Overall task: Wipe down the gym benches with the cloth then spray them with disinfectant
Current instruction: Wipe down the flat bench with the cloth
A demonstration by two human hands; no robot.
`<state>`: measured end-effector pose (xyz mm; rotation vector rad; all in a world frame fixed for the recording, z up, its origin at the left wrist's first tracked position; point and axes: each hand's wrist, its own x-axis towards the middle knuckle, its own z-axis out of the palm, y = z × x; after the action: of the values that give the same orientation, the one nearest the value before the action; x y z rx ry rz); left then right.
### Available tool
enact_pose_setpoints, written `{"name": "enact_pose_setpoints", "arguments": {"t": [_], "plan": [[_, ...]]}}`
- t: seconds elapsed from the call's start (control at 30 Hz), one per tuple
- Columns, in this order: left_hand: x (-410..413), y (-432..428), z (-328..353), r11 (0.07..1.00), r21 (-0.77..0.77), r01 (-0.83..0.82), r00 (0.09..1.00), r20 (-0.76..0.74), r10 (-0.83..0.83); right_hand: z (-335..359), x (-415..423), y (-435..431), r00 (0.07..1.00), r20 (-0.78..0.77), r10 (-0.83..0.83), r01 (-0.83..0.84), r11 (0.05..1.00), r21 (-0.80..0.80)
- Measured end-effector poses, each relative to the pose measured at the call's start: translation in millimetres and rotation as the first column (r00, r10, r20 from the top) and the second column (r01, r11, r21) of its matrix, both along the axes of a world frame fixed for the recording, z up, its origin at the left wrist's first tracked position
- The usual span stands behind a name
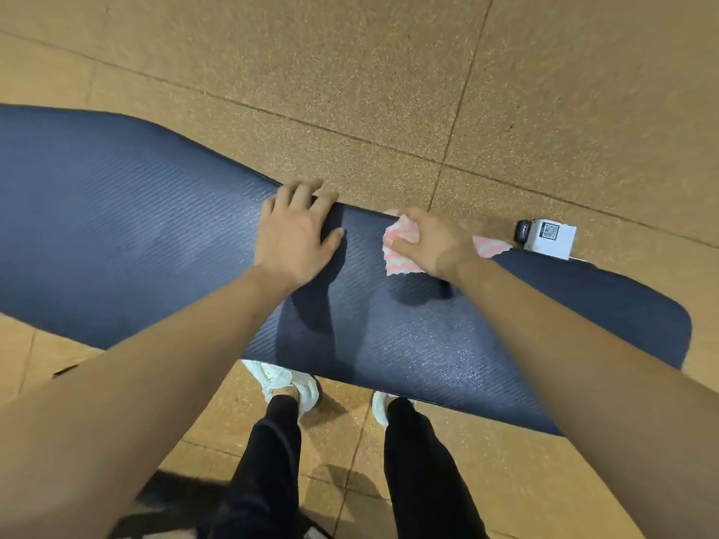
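A long dark blue padded bench [136, 243] with a ribbed surface runs across the view from left to right. My left hand [295, 231] lies flat on its far edge, fingers spread, holding nothing. A little to the right, my right hand [432, 243] presses a pink and white zigzag cloth [400, 252] against the pad near the far edge. Part of the cloth sticks out to the right of the hand. No spray bottle is in view.
A small white box with a QR code [550, 239] sits on the floor just beyond the bench at the right. The speckled tan rubber floor [350, 72] surrounds the bench. My legs and white shoes [288, 383] stand at the near edge.
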<state>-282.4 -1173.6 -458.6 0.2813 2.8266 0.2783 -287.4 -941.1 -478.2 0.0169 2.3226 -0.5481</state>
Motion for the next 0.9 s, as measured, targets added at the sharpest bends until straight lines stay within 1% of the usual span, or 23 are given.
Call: {"name": "enact_pose_setpoints", "arguments": {"t": [0.07,0.1,0.13,0.2,0.27,0.3,0.33,0.4,0.5,0.63,0.7,0.8,0.87,0.9], "plan": [[-2,-25,2,0.985,-0.031,-0.167,0.986,-0.021,0.167,-1,-6,-23,1.000,-0.012,-0.005,0.005,1.000,-0.009],[-3,-39,2,0.962,-0.052,-0.268,0.963,-0.006,0.268,-2,-8,-35,1.000,-0.017,-0.013,0.013,1.000,-0.016],[-5,-53,2,0.924,-0.078,-0.374,0.926,0.018,0.377,-3,-11,-47,1.000,-0.022,-0.014,0.014,1.000,-0.021],[-9,-82,2,0.815,-0.150,-0.559,0.816,0.072,0.573,-2,-17,-73,0.999,-0.044,-0.003,0.001,0.999,-0.034],[-12,-107,0,0.720,-0.209,-0.662,0.714,0.118,0.691,0,-25,-99,0.998,-0.059,-0.012,0.008,0.998,-0.063],[-12,-116,0,0.696,-0.216,-0.685,0.684,0.141,0.716,0,-28,-111,0.998,-0.061,-0.019,0.014,0.997,-0.076],[-12,-123,-2,0.689,-0.207,-0.694,0.671,0.161,0.724,0,-32,-123,0.998,-0.058,-0.026,0.021,0.996,-0.089],[-11,-132,-4,0.700,-0.167,-0.694,0.679,0.171,0.714,0,-41,-146,0.997,-0.048,-0.061,0.054,0.990,-0.127],[-5,-145,-7,0.738,-0.136,-0.661,0.730,0.111,0.674,-4,-52,-174,0.995,-0.013,-0.103,0.100,0.982,-0.160],[6,-169,-8,0.820,-0.134,-0.556,0.824,0.039,0.565,-6,-65,-205,0.993,-0.002,-0.119,0.117,0.984,-0.135],[9,-179,-7,0.854,-0.135,-0.503,0.859,0.026,0.511,-6,-71,-220,0.991,0.000,-0.132,0.131,0.981,-0.146],[11,-194,-5,0.882,-0.098,-0.460,0.885,0.029,0.465,-7,-79,-239,0.991,-0.001,-0.135,0.133,0.974,-0.184],[11,-205,-4,0.902,-0.056,-0.429,0.901,0.042,0.432,-7,-84,-253,0.991,-0.010,-0.133,0.128,0.968,-0.215],[11,-212,-3,0.906,-0.003,-0.424,0.905,0.051,0.423,-6,-86,-260,0.991,-0.011,-0.131,0.125,0.966,-0.228]]}}
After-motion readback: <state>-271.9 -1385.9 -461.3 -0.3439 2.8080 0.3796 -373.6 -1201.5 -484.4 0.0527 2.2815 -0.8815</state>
